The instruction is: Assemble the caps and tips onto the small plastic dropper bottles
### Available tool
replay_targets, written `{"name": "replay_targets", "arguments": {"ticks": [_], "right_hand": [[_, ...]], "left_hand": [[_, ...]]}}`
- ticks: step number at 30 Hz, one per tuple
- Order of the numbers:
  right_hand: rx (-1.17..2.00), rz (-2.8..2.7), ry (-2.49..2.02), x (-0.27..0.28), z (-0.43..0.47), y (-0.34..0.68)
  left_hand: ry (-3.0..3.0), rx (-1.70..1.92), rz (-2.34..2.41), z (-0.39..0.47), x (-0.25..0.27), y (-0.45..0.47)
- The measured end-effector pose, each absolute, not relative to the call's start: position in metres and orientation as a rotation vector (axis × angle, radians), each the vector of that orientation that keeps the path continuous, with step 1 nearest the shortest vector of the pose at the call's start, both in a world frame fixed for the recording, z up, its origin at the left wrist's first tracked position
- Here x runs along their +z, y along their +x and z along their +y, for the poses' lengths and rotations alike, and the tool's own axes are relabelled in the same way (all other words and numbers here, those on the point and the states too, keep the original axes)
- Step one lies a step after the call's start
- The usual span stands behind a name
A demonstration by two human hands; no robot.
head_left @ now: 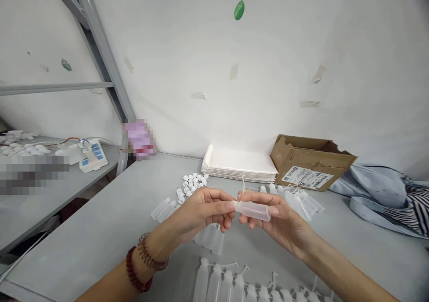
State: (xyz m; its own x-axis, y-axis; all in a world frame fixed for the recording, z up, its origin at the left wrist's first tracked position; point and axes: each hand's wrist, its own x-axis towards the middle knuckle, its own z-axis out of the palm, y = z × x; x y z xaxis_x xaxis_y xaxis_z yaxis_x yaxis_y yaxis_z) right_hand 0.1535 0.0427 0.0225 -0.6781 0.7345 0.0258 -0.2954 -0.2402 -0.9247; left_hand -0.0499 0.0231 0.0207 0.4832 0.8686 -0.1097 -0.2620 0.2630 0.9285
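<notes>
Head cam: left hand pinches the neck of a translucent squeeze bottle, right hand curls round its body, midair over the table; row of bottles already lined up, loose white caps unused, can't tell if this one's sealed

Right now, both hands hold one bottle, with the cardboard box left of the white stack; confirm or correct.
Wrong side: the head view shows the cardboard box right of the white stack. The left hand and right hand hold one bottle.
</notes>
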Motion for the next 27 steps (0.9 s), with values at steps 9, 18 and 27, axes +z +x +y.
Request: {"name": "replay_targets", "arguments": {"ticks": [9,18,27], "right_hand": [[1.873,-1.450,-0.599,0.023,0.049,0.158],[1.530,-1.781,-0.778,0.035,0.045,0.162],[1.057,-2.058,-0.976,0.031,0.032,0.162]], "left_hand": [[0.927,0.923,0.706,0.022,0.013,-0.046],[1.108,1.125,0.888,0.021,0.021,-0.050],[1.244,1.141,1.021,0.021,0.017,-0.048]]}}
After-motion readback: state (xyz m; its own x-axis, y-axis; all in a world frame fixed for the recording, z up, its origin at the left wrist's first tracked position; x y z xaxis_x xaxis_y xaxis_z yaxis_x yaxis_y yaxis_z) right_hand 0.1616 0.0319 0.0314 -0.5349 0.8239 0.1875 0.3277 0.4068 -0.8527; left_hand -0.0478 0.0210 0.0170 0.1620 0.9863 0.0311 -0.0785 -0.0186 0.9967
